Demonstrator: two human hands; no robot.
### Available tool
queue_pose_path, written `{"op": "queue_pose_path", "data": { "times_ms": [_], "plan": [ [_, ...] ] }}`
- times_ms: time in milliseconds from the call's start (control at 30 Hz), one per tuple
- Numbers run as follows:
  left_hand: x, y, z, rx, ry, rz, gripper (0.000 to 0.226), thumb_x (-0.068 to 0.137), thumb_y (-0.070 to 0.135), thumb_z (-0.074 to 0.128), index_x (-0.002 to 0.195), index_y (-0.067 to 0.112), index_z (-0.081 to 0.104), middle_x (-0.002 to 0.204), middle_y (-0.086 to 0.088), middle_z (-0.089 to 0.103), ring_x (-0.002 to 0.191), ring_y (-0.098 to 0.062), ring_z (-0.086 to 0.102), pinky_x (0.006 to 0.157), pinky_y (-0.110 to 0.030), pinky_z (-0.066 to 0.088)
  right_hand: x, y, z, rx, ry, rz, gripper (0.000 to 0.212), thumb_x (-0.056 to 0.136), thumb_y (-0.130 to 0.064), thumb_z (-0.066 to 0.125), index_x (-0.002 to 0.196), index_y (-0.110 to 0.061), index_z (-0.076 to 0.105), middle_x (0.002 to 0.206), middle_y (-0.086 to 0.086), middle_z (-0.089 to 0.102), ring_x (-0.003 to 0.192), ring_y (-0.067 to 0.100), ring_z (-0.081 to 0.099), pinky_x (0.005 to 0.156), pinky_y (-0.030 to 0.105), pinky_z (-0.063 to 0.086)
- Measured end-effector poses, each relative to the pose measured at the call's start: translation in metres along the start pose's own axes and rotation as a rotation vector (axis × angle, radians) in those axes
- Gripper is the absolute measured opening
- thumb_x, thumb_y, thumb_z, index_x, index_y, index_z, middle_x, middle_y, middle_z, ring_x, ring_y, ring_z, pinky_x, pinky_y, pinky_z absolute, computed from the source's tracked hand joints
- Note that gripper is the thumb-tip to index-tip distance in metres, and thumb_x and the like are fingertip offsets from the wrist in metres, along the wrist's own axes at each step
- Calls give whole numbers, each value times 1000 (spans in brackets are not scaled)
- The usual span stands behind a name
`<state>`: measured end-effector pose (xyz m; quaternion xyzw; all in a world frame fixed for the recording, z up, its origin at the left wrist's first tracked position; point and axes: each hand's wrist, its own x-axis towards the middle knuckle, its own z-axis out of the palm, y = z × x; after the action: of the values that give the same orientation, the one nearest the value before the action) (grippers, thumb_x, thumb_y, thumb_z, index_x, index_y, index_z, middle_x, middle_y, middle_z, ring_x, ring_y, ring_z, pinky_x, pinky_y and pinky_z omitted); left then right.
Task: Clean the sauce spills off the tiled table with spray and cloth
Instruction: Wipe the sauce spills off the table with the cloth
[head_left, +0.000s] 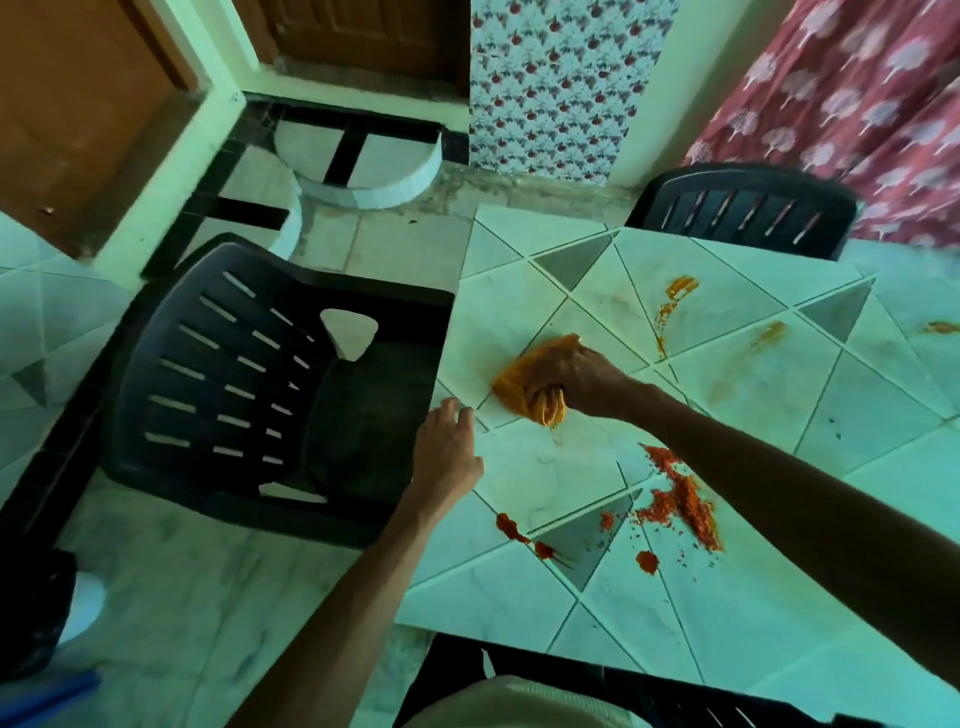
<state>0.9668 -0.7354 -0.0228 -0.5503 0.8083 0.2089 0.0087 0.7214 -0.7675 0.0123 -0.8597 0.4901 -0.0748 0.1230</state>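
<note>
My right hand (576, 374) grips a bunched orange cloth (524, 387) and presses it on the tiled table (498, 322) near its left edge. My left hand (447, 452) rests on the table's left edge with its fingers apart, holding nothing. A thick red sauce spill (685, 504) lies on the tiles under my right forearm, with smaller red drops (511, 527) toward the near left. Orange smears (675, 296) mark the tiles farther back, and another smear (769, 332) lies to the right. No spray bottle is in view.
A black plastic chair (270, 384) stands against the table's left side. A second black chair (748, 208) is at the far side, and a third (597, 680) at the near edge. Patterned curtains hang behind. A dark bin (31, 613) sits on the floor at left.
</note>
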Motion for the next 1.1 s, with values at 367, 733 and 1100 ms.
{"op": "queue_pose_path", "data": {
  "times_ms": [367,733,1100],
  "plan": [
    [30,23,5,62,-137,57,96,71,38,85,146,13,30,159,-13,17,144,-33,20,111,-39,34,-143,-9,-6,85,-219,103,43,77,5,75,104,-28,76,114,-8,73,108,16,67,91,44,57],
    [30,22,4,-23,-123,16,97,62,28,91,142,14,37,158,-10,22,143,-32,23,107,-38,37,-95,8,-37,29,88,340,31,85,0,66,107,-20,76,116,4,72,107,33,65,76,49,59],
    [-7,61,25,-19,-77,142,67,77,21,74,136,10,47,149,-14,36,137,-31,32,107,-37,34,-207,-86,31,59,-46,278,31,86,-26,47,100,-31,75,115,-9,71,108,28,63,94,50,48]
  ]
}}
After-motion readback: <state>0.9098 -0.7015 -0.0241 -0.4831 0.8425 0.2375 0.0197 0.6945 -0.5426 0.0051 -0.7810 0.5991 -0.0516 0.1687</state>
